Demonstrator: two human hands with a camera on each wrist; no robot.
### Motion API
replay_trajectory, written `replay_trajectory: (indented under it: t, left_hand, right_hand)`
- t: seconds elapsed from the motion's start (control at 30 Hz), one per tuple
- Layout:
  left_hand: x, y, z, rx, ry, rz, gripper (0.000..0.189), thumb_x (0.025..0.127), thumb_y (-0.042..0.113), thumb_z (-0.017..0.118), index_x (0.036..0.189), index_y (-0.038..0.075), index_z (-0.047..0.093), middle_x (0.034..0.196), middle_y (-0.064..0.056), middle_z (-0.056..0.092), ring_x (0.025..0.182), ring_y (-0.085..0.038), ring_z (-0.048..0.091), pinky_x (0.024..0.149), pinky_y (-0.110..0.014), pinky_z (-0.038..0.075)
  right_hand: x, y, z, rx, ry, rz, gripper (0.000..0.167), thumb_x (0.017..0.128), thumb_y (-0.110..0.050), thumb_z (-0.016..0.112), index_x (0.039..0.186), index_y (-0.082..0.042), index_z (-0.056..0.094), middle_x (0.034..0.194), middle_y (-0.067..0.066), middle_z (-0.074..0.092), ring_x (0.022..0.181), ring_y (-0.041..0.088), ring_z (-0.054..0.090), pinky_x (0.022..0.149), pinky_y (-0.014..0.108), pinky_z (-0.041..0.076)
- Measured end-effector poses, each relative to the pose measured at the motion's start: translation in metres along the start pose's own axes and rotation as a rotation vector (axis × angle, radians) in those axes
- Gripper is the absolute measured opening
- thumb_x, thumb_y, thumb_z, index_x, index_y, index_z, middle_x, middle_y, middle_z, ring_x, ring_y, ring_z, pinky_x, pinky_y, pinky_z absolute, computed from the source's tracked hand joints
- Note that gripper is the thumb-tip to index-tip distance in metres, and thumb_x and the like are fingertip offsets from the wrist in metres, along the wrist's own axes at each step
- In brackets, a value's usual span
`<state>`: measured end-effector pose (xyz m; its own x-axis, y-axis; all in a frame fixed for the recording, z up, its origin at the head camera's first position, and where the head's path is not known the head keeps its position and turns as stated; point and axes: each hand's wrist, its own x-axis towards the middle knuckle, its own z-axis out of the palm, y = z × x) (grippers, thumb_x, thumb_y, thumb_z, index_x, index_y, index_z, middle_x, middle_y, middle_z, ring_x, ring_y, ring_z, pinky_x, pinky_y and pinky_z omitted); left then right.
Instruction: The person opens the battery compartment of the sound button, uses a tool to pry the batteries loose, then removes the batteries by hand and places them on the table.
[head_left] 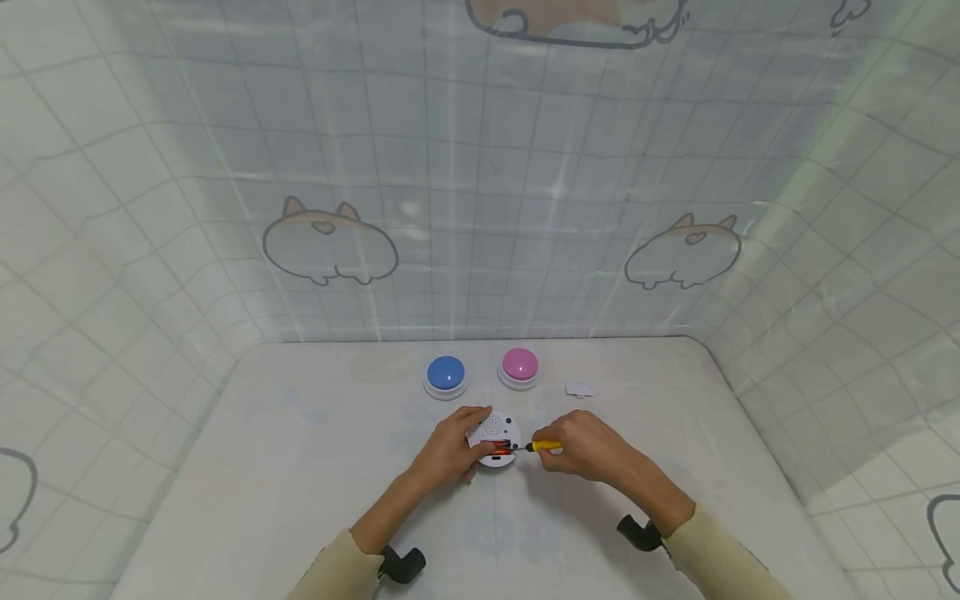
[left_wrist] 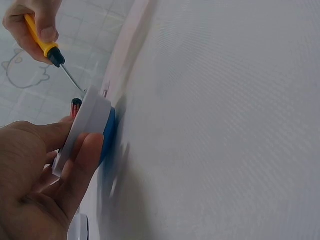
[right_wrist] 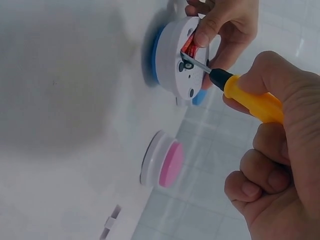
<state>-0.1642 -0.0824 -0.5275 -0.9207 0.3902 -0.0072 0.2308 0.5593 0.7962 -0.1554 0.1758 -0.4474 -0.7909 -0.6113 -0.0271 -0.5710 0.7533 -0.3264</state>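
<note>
My left hand grips a round white push-button turned upside down, its blue dome facing the table. On the underside, the battery compartment is uncovered, and red-and-black batteries lie in it under my left thumb. My right hand holds a screwdriver by its yellow handle, thumb and fingers curled round it. The metal shaft points left, with its tip at the end of the battery compartment.
Behind my hands stand a blue-domed button and a pink-domed button, both upright. To their right lies a small white battery cover. A tiled-pattern curtain rises along the far edge of the white table.
</note>
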Motion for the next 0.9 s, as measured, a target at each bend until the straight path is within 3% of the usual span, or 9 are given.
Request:
replay_trajectory:
  t: [0.5, 0.9]
  left_hand:
    - [0.001, -0.004, -0.001, -0.021, -0.003, 0.039, 0.065, 0.091, 0.020, 0.076, 0.149, 0.010, 0.049, 0.145, -0.004, 0.051, 0.049, -0.009, 0.060, 0.051, -0.026, 0.053]
    - [0.002, -0.003, 0.001, -0.029, -0.017, 0.013, 0.064, 0.092, 0.020, 0.076, 0.150, 0.012, 0.049, 0.145, -0.002, 0.050, 0.050, -0.010, 0.060, 0.053, -0.025, 0.053]
  right_hand:
    - [0.001, -0.007, -0.001, -0.052, 0.006, -0.009, 0.021, 0.085, -0.024, 0.079, 0.105, -0.018, 0.081, 0.091, -0.008, 0.077, 0.074, 0.004, 0.062, 0.068, 0.019, 0.052]
    - [0.002, -0.015, -0.003, -0.129, 0.032, -0.062, 0.016, 0.084, -0.023, 0.081, 0.098, -0.017, 0.082, 0.081, -0.008, 0.076, 0.061, 0.001, 0.052, 0.061, 0.017, 0.047]
